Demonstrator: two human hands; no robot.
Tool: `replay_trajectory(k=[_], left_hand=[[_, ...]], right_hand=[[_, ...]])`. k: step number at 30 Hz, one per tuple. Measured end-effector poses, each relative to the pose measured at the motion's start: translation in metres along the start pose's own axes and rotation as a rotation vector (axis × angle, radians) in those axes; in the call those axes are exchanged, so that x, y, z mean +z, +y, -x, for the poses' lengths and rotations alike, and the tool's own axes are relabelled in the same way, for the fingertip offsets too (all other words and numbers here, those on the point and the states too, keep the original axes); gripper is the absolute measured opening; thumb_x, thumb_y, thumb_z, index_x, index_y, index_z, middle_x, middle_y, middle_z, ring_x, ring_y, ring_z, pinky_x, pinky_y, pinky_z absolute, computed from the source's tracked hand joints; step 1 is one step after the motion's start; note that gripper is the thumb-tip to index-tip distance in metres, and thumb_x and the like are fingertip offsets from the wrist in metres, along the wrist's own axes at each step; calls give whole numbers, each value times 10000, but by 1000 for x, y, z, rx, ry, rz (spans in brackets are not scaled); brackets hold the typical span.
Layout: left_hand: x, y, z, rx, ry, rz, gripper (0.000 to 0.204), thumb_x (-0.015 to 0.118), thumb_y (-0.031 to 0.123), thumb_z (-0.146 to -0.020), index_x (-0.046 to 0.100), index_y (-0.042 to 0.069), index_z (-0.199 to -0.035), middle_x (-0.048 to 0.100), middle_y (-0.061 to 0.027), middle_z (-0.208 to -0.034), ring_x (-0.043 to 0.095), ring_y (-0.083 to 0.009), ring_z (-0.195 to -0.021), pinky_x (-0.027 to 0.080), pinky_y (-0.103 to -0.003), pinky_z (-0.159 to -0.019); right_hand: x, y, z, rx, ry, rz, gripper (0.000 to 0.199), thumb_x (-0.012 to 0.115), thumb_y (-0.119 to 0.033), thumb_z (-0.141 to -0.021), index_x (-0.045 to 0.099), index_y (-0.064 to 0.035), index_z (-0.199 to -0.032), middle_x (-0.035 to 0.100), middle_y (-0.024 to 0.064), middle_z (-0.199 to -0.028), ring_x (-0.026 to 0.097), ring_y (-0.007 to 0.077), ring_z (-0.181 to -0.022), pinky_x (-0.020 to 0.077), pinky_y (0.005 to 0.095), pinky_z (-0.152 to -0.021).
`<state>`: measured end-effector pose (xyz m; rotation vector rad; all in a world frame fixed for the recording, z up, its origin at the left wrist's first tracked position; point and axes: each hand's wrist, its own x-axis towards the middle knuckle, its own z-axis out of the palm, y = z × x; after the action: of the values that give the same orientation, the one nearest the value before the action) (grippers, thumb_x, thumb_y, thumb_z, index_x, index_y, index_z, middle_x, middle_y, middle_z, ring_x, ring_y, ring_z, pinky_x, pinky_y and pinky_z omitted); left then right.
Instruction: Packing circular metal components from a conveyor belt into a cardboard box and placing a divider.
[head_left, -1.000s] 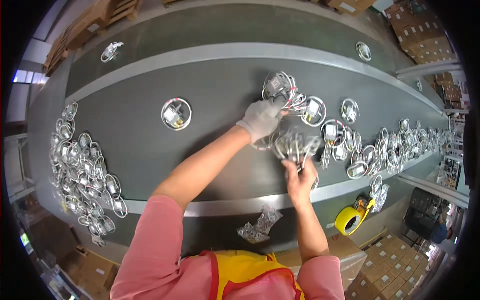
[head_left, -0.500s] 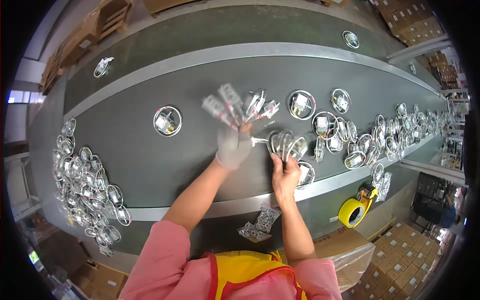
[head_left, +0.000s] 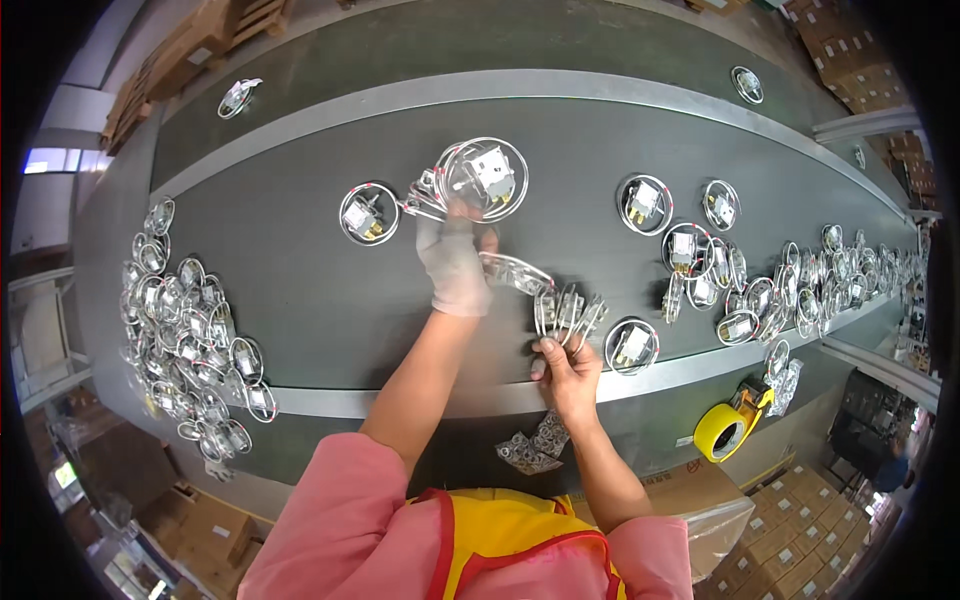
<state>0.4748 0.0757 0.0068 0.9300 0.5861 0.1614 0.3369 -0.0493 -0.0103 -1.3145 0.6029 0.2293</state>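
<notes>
My left hand (head_left: 452, 258), in a pale glove and smeared by motion, grips capillary thermostats with coiled silvery tubes. One of them, a thermostat with a white body (head_left: 492, 175), faces up beyond the fingers; others fan out to its left. A lone thermostat (head_left: 368, 214) lies on the dark belt just left of that hand. Between the hands another thermostat (head_left: 518, 273) shows edge-on; I cannot tell which hand has it. My right hand (head_left: 570, 375), bare, pinches several thermostats (head_left: 568, 315) side by side by their coils. Beside it on the belt rests one thermostat (head_left: 632, 346).
A heap of thermostats (head_left: 190, 340) covers the left end of the belt (head_left: 330, 310); a long row (head_left: 830, 280) runs off to the right. On the near ledge are small clear bags of parts (head_left: 533, 448) and a yellow tape dispenser (head_left: 728, 425). Cartons (head_left: 800, 530) stand below right.
My left hand has turned and its bunch of thermostats has swung, one coil now facing up. My right hand keeps its bunch a little lower. The whole view has shifted slightly.
</notes>
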Motion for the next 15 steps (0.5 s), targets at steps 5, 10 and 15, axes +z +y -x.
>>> replay_trajectory(k=[5,10,15], left_hand=[[-22,14,-6,92,-504,-43,163,485,84,-869,490,46,-1026,504,-41,-714,410,-66,-479,336,-187,-389],[-63,37,-12,-101,-710,-390,152,464,-18,-843,513,6,-985,534,-68,-699,492,-110,-485,387,-221,-411],[-91,65,-10,18,-442,-266,132,476,11,-865,501,9,-995,558,-63,-728,518,-130,-486,410,-239,-420]], right_hand=[[10,-23,-11,-186,175,153,115,575,-139,-866,577,-33,-822,608,41,-718,450,51,-434,357,187,-363],[6,-37,-26,-138,150,-65,137,563,-185,-878,560,-53,-842,626,50,-746,481,64,-433,323,173,-362],[38,-24,-12,-254,-24,2,112,579,-118,-856,569,-6,-857,633,63,-757,559,104,-542,403,208,-453]])
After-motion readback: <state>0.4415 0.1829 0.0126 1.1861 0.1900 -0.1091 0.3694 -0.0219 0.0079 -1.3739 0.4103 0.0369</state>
